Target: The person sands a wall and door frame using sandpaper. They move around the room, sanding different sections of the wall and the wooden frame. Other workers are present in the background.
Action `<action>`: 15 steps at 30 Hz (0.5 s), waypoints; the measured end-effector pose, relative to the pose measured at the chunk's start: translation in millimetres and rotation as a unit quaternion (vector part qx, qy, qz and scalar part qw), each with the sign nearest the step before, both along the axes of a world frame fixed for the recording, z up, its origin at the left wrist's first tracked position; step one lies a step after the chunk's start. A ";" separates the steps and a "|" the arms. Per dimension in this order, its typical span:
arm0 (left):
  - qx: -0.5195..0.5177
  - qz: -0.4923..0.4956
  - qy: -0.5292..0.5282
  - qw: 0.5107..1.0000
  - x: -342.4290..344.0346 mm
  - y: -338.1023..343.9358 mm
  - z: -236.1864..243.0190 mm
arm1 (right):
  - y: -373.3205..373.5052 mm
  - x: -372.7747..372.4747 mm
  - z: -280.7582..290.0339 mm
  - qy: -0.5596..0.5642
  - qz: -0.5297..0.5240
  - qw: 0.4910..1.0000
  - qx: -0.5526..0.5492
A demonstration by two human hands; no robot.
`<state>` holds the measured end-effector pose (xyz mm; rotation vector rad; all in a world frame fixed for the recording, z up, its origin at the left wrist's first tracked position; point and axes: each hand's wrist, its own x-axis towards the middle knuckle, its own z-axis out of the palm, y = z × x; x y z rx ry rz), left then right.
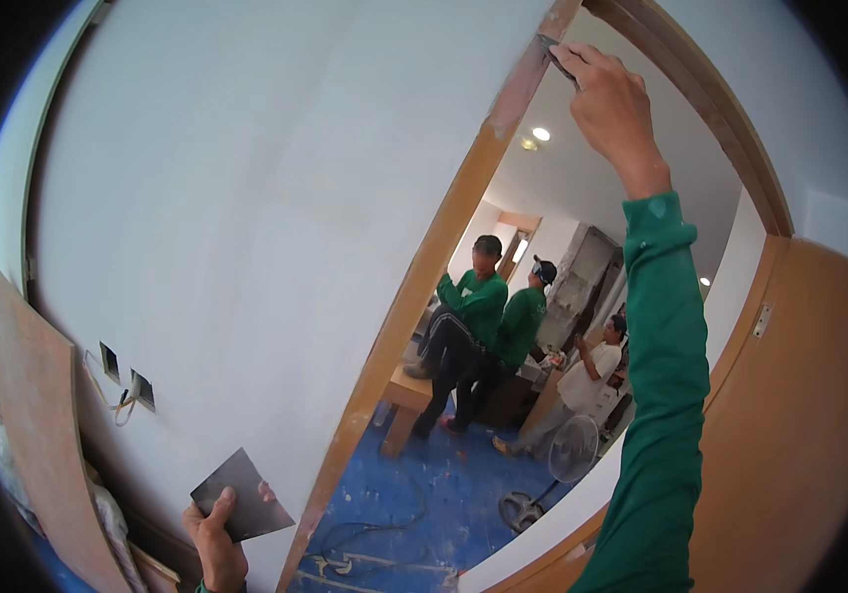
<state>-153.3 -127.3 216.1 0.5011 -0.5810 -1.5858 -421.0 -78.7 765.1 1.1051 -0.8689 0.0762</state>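
Raised high on the right, my right hand (613, 107) is closed on a dark putty knife (561, 59). Its blade meets the wooden door frame (422, 282) near the top, at a patch of pinkish filler (517, 95). Low down in front of the white wall (246, 198), my left hand (216, 546) grips a thin, dark grey square plate (254, 499), its thumb lying across the near face and fingertips showing at the far side. Whether any filler lies on the plate, I cannot tell.
Wires hang from wall box openings (143, 389). Boards (39, 415) lean at the left. A wooden door (799, 395) stands at the right. Beyond the doorway are several people, a wooden bench (410, 389), a fan (574, 448) and blue floor covering (384, 499) with a cable.
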 end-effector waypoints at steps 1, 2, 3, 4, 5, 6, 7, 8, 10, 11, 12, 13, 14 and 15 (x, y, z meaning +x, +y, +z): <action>0.011 0.009 -0.002 1.000 -0.9 -1.5 0.0 | 0.6 1.0 -9.2 0.000 0.000 1.000 0.011; 0.021 0.018 -0.002 1.000 -2.4 -3.1 -0.2 | 2.1 2.8 -17.6 0.002 0.001 1.000 0.017; 0.029 0.027 -0.003 0.999 -3.6 -4.5 -0.2 | 4.1 3.7 -28.0 0.002 -0.002 1.000 0.022; 0.038 0.037 -0.002 0.999 -4.1 -6.6 -0.6 | 4.4 4.9 -40.3 0.003 -0.004 1.000 0.024; 0.047 0.048 -0.001 0.998 -4.4 -7.6 -0.6 | 5.5 6.6 -51.4 0.015 -0.002 1.000 0.024; 0.021 0.026 -0.004 0.999 -2.9 -9.7 -0.7 | 6.3 8.2 -62.8 0.000 -0.005 1.000 0.028; -0.005 0.004 -0.008 1.000 -0.7 -11.3 0.2 | 7.8 9.3 -73.6 -0.004 -0.004 1.000 0.030; -0.030 -0.018 -0.010 0.999 1.2 -12.2 0.8 | 8.3 10.9 -83.7 -0.010 -0.006 0.999 0.031; -0.022 -0.018 -0.011 1.000 4.9 -11.2 3.6 | 9.1 13.1 -102.6 -0.011 0.004 0.999 0.033; -0.024 -0.022 -0.003 0.999 6.3 -9.5 5.8 | 9.1 14.0 -111.1 -0.013 0.011 0.999 0.034; -0.014 -0.009 -0.008 1.000 6.8 -8.2 8.2 | 8.8 15.0 -118.9 -0.019 0.015 0.999 0.040; -0.012 -0.001 -0.002 1.000 6.8 -6.0 10.7 | 8.5 15.9 -127.4 -0.025 0.009 0.999 0.040; -0.015 -0.002 0.013 1.000 7.1 -3.7 13.0 | 7.9 16.9 -136.6 -0.028 0.010 0.999 0.041; -0.008 0.008 0.010 1.000 7.9 -0.7 15.1 | 8.7 18.2 -144.3 -0.037 0.005 0.998 0.041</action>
